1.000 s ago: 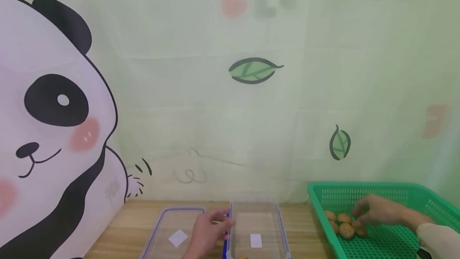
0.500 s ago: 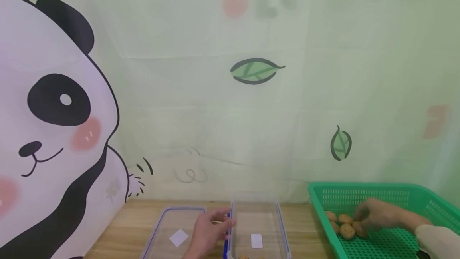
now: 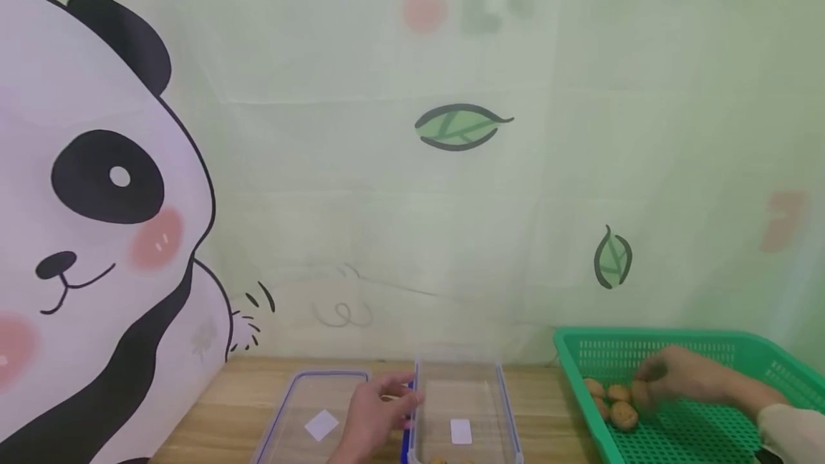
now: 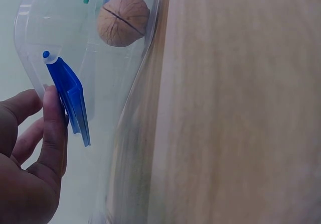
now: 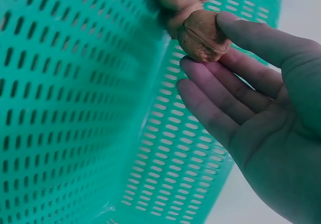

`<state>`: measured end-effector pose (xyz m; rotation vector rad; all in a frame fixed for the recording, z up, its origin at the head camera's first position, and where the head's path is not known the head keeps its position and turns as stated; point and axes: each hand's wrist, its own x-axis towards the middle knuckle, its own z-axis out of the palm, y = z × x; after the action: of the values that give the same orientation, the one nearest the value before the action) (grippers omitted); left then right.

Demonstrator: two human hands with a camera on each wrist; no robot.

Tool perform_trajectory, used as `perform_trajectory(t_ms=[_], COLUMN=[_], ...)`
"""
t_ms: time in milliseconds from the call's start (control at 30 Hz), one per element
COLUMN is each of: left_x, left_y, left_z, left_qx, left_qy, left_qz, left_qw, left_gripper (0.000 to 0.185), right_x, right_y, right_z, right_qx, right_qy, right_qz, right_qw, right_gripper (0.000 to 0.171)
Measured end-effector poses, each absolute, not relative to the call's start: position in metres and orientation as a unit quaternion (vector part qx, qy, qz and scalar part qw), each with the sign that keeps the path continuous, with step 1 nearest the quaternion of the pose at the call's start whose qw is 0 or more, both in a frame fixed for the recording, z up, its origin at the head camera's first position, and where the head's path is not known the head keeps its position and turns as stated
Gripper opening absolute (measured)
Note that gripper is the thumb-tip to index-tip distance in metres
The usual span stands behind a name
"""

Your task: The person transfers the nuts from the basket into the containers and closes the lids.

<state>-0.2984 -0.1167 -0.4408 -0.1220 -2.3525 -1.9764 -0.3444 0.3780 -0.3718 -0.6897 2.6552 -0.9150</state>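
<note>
My right hand (image 3: 686, 376) is inside the green basket (image 3: 651, 333), pinching a walnut (image 5: 204, 35) between thumb and fingers. Several other walnuts (image 3: 623, 415) lie close together at the basket's left side. With its thumb and fingers at the rim, my left hand (image 3: 377, 414) grips the left side of a clear plastic box (image 3: 460, 399), beside a blue latch flap (image 4: 72, 96) that hangs open. Walnuts (image 4: 123, 20) sit inside the box, seen through its wall in the left wrist view. In the head view only their tops show at the bottom edge.
A clear lid with a blue-grey seal (image 3: 293, 407) and a white label lies left of the box, partly behind my left hand. Everything stands on a wooden table (image 3: 548, 396). A printed panda cloth (image 3: 322, 199) hangs behind.
My right hand has closed on a walnut and lifted it slightly up and away from the others. The left hand stays at the box rim.
</note>
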Motion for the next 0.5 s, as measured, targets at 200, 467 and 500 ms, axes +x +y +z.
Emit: perform_trajectory(t_ms=[200, 467, 500], left_x=[-0.299, -0.299, -0.299], left_y=[-0.117, -0.118, -0.117], left_z=[-0.440, -0.442, -0.441], left_qx=[-0.038, -0.038, -0.037], left_qy=[-0.765, -0.765, -0.766], left_qz=[-0.642, -0.642, -0.641], left_qw=[0.034, 0.033, 0.033], left_gripper=[0.042, 0.042, 0.042], right_x=[-0.339, -0.328, -0.327], right_y=[0.367, 0.345, 0.342], right_z=[-0.354, -0.337, -0.334], right_qx=[-0.227, -0.259, -0.261], right_qy=[0.926, 0.917, 0.917], right_qz=[-0.292, -0.301, -0.300], right_qw=[0.076, 0.032, 0.025], right_gripper=[0.036, 0.032, 0.031])
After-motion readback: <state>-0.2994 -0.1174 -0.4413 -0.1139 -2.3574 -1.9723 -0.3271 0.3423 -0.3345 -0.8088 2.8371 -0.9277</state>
